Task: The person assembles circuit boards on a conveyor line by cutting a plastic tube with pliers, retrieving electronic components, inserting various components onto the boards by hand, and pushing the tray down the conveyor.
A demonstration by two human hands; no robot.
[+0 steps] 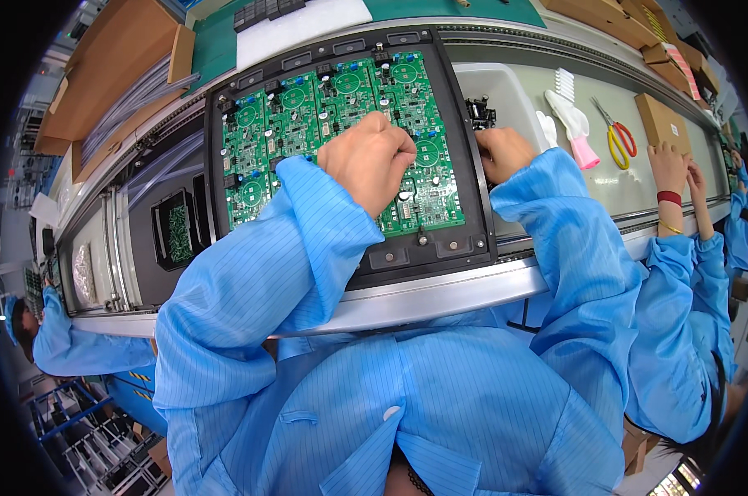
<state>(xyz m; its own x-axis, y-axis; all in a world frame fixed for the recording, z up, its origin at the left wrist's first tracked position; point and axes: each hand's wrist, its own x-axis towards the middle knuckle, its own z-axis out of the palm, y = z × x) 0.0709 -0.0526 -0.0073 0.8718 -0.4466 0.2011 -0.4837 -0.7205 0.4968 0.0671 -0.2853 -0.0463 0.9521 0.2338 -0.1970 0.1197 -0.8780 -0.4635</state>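
A black carrier frame (388,258) holds a panel of green circuit boards (341,83) with many small parts on them. Over the middle of that panel, my left hand (366,161) is closed, its fingers bent down toward a board. What its fingertips hold, if anything, is hidden behind the hand. My right hand (505,155) is just past the frame's right side, at the near left part of a white bin (506,78). Its fingers are curled together, their tips partly hidden. Black components (480,114) lie in the bin right beyond these fingers.
Right of the bin are a white glove (569,114), red-and-yellow-handled pliers (619,145) and a cardboard box (662,122). A black tray of small green parts (178,230) sits at left. A co-worker's hands (671,169) are close by on the right. A metal rail (424,291) runs along the front.
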